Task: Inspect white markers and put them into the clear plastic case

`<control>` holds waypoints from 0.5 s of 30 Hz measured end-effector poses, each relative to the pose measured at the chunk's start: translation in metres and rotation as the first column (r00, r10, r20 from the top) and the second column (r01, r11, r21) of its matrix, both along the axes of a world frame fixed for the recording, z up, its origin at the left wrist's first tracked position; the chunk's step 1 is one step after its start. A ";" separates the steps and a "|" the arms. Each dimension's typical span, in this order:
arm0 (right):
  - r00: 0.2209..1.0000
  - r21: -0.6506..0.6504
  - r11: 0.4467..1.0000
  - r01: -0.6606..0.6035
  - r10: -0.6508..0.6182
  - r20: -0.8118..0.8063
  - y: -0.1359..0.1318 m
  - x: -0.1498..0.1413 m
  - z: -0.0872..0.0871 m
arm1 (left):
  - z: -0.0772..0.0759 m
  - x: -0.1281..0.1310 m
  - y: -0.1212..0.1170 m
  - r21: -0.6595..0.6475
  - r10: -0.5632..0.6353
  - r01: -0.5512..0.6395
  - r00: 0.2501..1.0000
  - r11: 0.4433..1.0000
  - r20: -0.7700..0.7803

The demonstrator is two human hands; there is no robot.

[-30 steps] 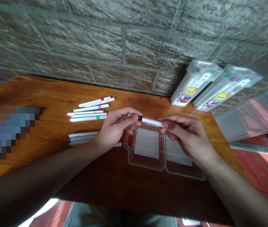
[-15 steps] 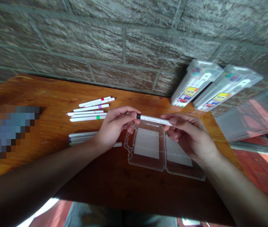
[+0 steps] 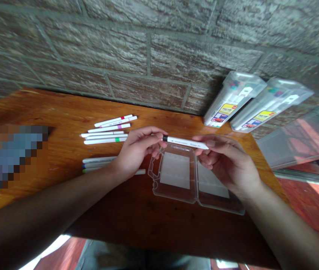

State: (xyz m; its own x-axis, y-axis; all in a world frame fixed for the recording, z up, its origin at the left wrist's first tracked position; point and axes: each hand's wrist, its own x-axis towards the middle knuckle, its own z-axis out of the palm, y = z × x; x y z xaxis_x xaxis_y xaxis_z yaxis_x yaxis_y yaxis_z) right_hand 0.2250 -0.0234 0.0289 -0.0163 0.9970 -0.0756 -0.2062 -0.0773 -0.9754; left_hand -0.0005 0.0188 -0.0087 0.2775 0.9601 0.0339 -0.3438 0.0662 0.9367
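Observation:
A white marker point(image 3: 181, 141) with a black band near its left end is held level between my two hands, above the table. The thumb and fingers of my left hand point(image 3: 142, 146) pinch its black-banded end. At the other end, my right hand point(image 3: 223, 153) grips the white barrel between thumb and fingers. Below the marker lies an opened clear plastic case point(image 3: 174, 197) with white paper in both halves; my right hand and forearm cover part of its right half.
Several white markers point(image 3: 105, 141) with coloured bands lie left of my left hand, and more markers point(image 3: 99, 165) sit partly behind my wrist. Two clear marker cases point(image 3: 223, 108) stand against the stone wall point(image 3: 170, 63). A pixelated object point(image 3: 13, 157) is at the left of the wooden table point(image 3: 58, 108).
My right thumb and fingers have shifted slightly right along the marker, so more of its white right end shows. My left hand keeps its pinch in about the same place.

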 end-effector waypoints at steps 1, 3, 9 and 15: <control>1.000 0.000 1.000 -0.003 0.003 -0.009 0.000 0.000 0.000 | 0.000 0.000 0.000 -0.001 -0.002 0.002 1.000 1.000 0.004; 1.000 0.000 1.000 -0.009 0.009 -0.016 0.000 0.001 -0.001 | -0.001 0.000 0.000 -0.002 -0.006 0.006 1.000 1.000 0.012; 1.000 0.006 1.000 -0.025 0.025 -0.009 0.000 0.001 -0.001 | 0.000 -0.001 0.001 -0.001 -0.009 0.009 1.000 1.000 0.008; 0.997 0.008 0.999 -0.036 0.037 -0.063 0.000 0.003 0.000 | 0.000 0.000 0.000 -0.014 -0.014 0.015 1.000 1.000 0.021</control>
